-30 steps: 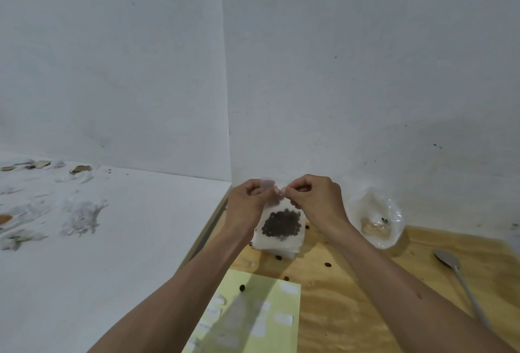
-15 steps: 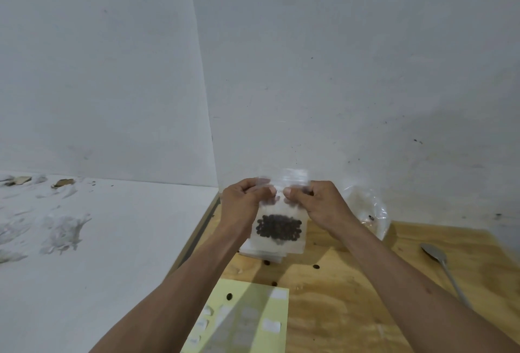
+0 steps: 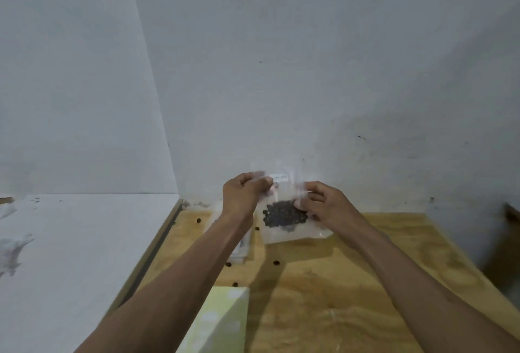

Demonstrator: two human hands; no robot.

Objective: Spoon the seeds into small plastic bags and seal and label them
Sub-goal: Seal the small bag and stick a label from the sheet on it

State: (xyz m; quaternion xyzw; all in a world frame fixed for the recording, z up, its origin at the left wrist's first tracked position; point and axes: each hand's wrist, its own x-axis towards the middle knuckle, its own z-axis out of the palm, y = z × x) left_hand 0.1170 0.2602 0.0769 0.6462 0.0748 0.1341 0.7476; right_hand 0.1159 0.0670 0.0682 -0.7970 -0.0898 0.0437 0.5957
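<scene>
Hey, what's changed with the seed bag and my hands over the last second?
Both hands have lifted the small plastic bag off the stack of bags and hold it up before the wall. They have spread apart: the left hand pinches the top left corner, the right hand has slid to the right side. A white label now shows. The seeds stay inside; loose seeds stay on the wooden table.

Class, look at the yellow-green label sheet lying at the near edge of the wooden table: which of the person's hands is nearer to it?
Left, marginally. The left hand grips the seed bag almost straight beyond the label sheet; the right hand holds the bag further to the right. Both are well clear of it.
</scene>
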